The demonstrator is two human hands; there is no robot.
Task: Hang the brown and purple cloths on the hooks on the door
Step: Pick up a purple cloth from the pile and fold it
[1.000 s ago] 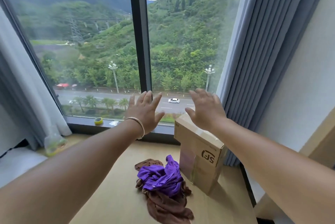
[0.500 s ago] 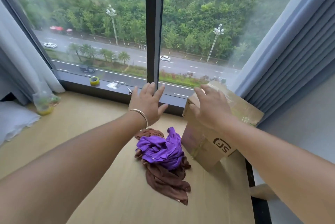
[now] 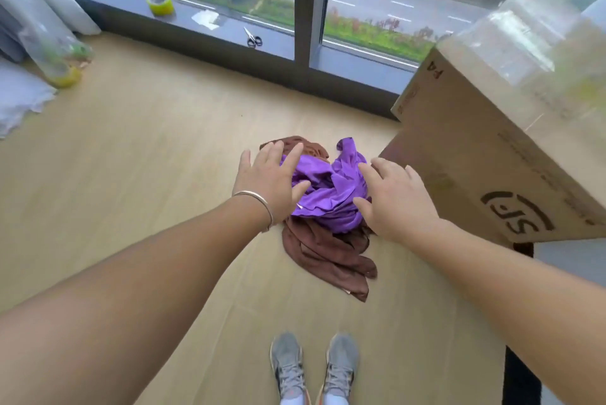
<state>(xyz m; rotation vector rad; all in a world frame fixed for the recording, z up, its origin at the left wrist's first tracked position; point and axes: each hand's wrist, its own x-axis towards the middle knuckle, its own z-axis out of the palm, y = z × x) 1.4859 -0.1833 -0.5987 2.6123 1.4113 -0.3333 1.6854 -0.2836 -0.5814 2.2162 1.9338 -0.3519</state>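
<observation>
A crumpled purple cloth (image 3: 331,195) lies on top of a brown cloth (image 3: 331,254) on the light wooden floor (image 3: 147,149). My left hand (image 3: 270,180), with a thin bracelet at the wrist, hovers over the left side of the pile, fingers spread, nothing in it. My right hand (image 3: 393,198) reaches over the right side of the purple cloth, fingers apart and empty. Whether either hand touches the fabric is unclear. No door or hooks are in view.
A large cardboard box (image 3: 485,155) stands close on the right of the cloths. On the window sill (image 3: 229,29) lie scissors (image 3: 252,38), a yellow tape roll (image 3: 160,3) and a paper scrap. A plastic bag (image 3: 52,57) sits far left. My grey shoes (image 3: 311,368) are below.
The view has tilted down from the window to the floor. Both hands have dropped from window height to just over the cloth pile.
</observation>
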